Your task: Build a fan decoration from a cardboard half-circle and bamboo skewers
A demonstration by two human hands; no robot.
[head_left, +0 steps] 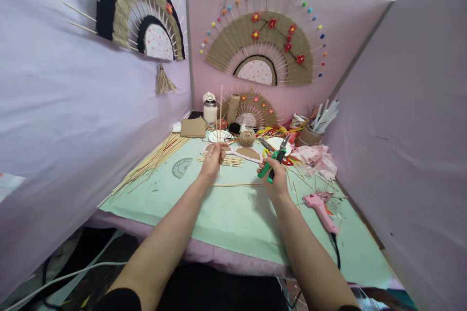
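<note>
My left hand [212,159] is closed in a pinch on a thin wooden skewer [220,112] held upright above the green mat [226,214]. To the right of it, my right hand [276,175] grips green-handled cutting pliers [273,159], jaws pointing up and away. The two hands are apart, over the middle of the mat. A loose skewer [237,185] lies flat on the mat between them. A short stack of cut skewers [228,160] lies just beyond the left hand.
A bundle of long skewers [153,161] lies along the left edge. A pink glue gun [321,208] lies at the right, its cord running off the front. A twine ball [247,138], jar [210,112], cardboard pieces, pink paper [317,156] and a stick-filled cup [310,135] crowd the back. Fan decorations hang on the walls.
</note>
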